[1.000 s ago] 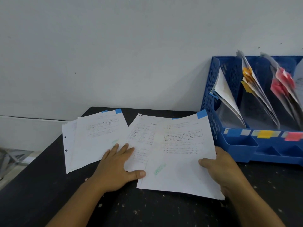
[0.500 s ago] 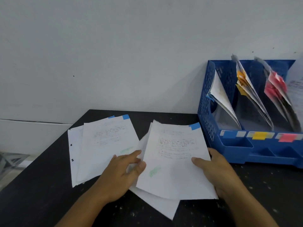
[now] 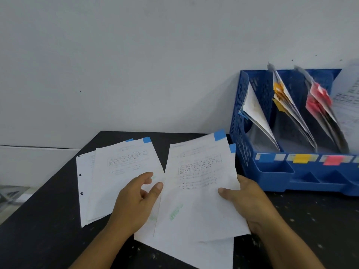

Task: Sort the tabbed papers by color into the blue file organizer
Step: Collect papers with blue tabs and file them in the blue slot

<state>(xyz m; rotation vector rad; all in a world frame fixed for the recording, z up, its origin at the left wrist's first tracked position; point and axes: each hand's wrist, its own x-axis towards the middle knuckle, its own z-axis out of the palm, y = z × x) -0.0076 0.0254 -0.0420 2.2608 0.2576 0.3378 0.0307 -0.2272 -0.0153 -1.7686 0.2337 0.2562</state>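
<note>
My right hand (image 3: pixel 248 206) grips the right edge of a small stack of blue-tabbed papers (image 3: pixel 196 191), thumb on top, lifted off the black table (image 3: pixel 310 230). My left hand (image 3: pixel 136 200) hovers at the stack's left edge with fingers loosely curled and thumb near the sheet, holding nothing that I can see. A second pile of blue-tabbed papers (image 3: pixel 116 171) lies flat on the table to the left. The blue file organizer (image 3: pixel 272 171) stands at the right, with blue, yellow and red tabbed papers in separate slots and matching labels on its front.
A grey wall (image 3: pixel 155 65) rises directly behind the table. The table's left edge runs diagonally near the left pile. White specks dot the black surface near the front right.
My right hand has raised the right stack and tilted it toward the organizer. My left hand came off the papers and now sits loose at the stack's left edge.
</note>
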